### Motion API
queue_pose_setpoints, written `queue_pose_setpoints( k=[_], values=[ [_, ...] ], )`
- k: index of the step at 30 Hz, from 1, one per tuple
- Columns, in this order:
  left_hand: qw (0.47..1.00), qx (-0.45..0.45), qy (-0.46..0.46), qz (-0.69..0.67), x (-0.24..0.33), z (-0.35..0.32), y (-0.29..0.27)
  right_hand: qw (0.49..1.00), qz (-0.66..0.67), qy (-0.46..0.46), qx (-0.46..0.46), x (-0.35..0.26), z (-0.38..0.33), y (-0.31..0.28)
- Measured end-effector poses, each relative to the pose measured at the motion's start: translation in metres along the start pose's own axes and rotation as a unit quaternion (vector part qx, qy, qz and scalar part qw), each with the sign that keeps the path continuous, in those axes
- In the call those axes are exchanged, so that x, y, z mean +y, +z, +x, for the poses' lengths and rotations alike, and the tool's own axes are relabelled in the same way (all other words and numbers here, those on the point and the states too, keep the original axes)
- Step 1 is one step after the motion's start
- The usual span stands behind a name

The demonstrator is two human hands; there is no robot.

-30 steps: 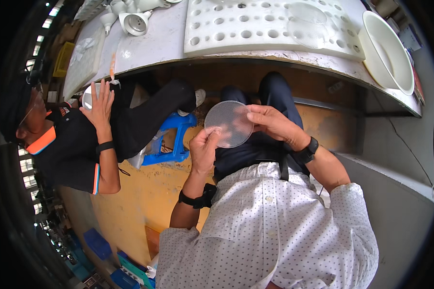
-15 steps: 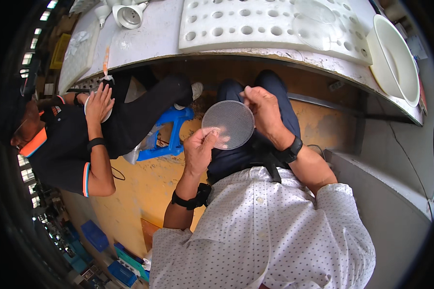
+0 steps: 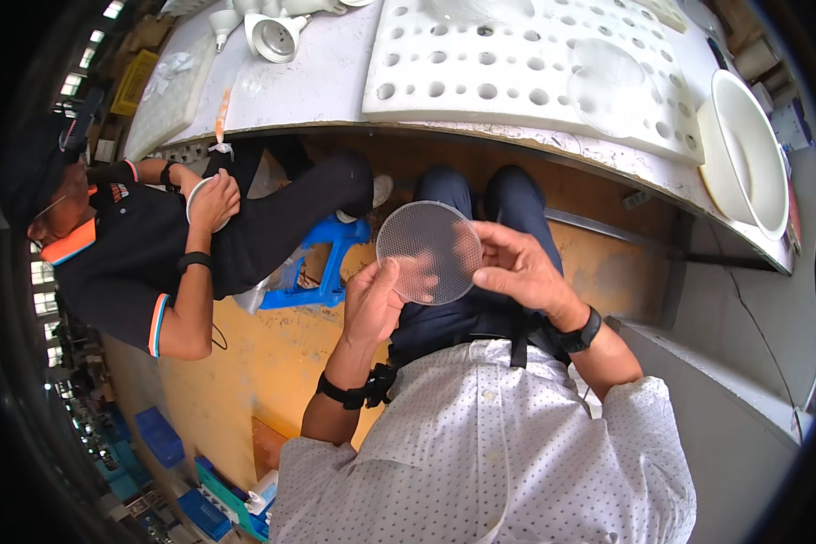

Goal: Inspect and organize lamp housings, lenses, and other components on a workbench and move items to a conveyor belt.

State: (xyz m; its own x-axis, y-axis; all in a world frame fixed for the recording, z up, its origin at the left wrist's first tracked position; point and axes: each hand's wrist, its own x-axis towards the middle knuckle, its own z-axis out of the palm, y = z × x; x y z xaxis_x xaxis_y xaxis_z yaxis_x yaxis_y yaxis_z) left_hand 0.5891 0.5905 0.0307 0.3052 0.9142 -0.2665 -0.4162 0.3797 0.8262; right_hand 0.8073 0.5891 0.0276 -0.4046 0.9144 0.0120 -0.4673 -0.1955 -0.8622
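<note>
A clear round disc (image 3: 429, 238) with a fine mesh-like texture is held up over my lap, tilted so that its face shows. At its lower left edge my left hand (image 3: 374, 295) pinches it, the thumb in front and the fingers showing blurred through it from behind. My right hand (image 3: 519, 272) is at the right edge, its thumb tip at the rim and its fingertips reaching behind the disc. On the table ahead, similar clear discs (image 3: 607, 82) rest on a white foam board (image 3: 512, 59) with rows of round holes.
A white basin (image 3: 743, 150) stands at the table's right end. White lamp housings (image 3: 275, 38) lie at the back left. On my left a co-worker (image 3: 145, 245) in black holds a white round part (image 3: 199, 201). A blue stool (image 3: 322, 258) is between us. A grey partition (image 3: 698, 390) is at my right.
My right hand has come down and opened from a pinch to take the disc's right edge. The co-worker's hands have shifted on the white part. The whole view has moved slightly.
</note>
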Motion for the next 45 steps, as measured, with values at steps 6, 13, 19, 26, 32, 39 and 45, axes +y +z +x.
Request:
queue_pose_setpoints(
  k=[6, 13, 19, 26, 32, 39, 45],
  values=[
    [0.991, -0.097, -0.045, -0.076, 0.037, -0.021, 0.039, 0.946, -0.268, -0.148, -0.107, -0.052, -0.004, 0.019],
    [0.955, -0.23, -0.147, -0.116, 0.063, -0.019, 0.079, 0.946, -0.156, -0.234, -0.16, -0.09, 0.006, 0.053],
    [0.985, -0.16, -0.056, -0.022, 0.042, 0.044, 0.052, 0.787, -0.54, -0.257, 0.153, -0.128, 0.092, -0.017],
    [0.993, -0.086, -0.044, 0.07, 0.008, 0.042, 0.007, 0.65, -0.703, 0.003, 0.289, -0.149, 0.218, -0.164],
    [0.992, -0.019, -0.1, 0.078, -0.006, 0.034, -0.015, 0.663, -0.691, 0.03, 0.287, -0.136, 0.24, -0.165],
    [0.988, -0.041, -0.113, 0.093, -0.012, 0.042, -0.018, 0.665, -0.682, 0.032, 0.303, -0.134, 0.235, -0.158],
    [0.988, -0.054, -0.099, 0.109, -0.027, 0.042, -0.011, 0.678, -0.68, 0.052, 0.274, -0.184, 0.15, -0.163]
  ],
)
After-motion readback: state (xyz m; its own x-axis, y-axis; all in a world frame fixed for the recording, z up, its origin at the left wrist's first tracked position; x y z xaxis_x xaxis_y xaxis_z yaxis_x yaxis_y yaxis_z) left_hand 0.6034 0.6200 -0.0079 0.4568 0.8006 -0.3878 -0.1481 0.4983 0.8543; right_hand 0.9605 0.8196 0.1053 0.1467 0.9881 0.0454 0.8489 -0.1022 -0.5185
